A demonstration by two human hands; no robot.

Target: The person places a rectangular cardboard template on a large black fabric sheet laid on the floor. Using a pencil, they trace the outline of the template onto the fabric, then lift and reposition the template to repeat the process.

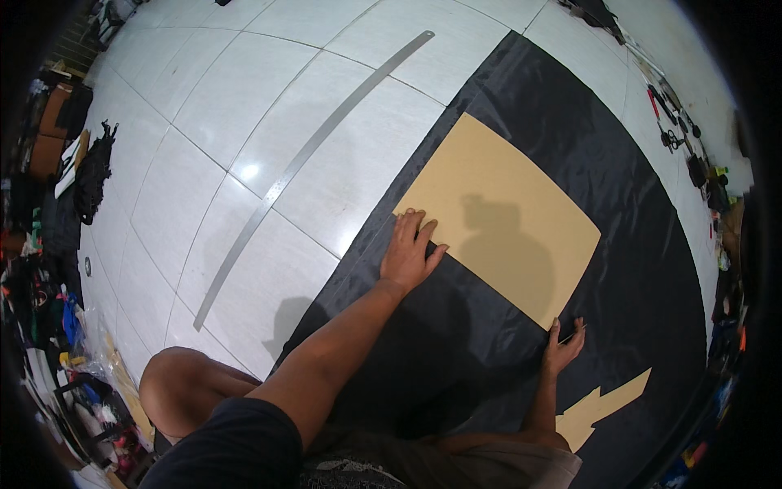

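Note:
A large tan cardboard sheet (521,196) lies flat on black cloth (635,212). My left hand (410,251) rests on its near left edge and corner, fingers spread and pressing down. At the sheet's near right corner, my right hand (564,349) has its thumb against the edge. A thin, pale, pen-like stick (573,333) shows between the fingers of that hand, too small to identify further. The shadow of my head falls across the cardboard.
A long metal ruler (305,155) lies on the white tiled floor (220,98) to the left. Cut cardboard pieces (603,405) sit on the cloth at the lower right. Scissors (670,138) and other tools line the right wall; a black bundle (96,175) and clutter fill the left side.

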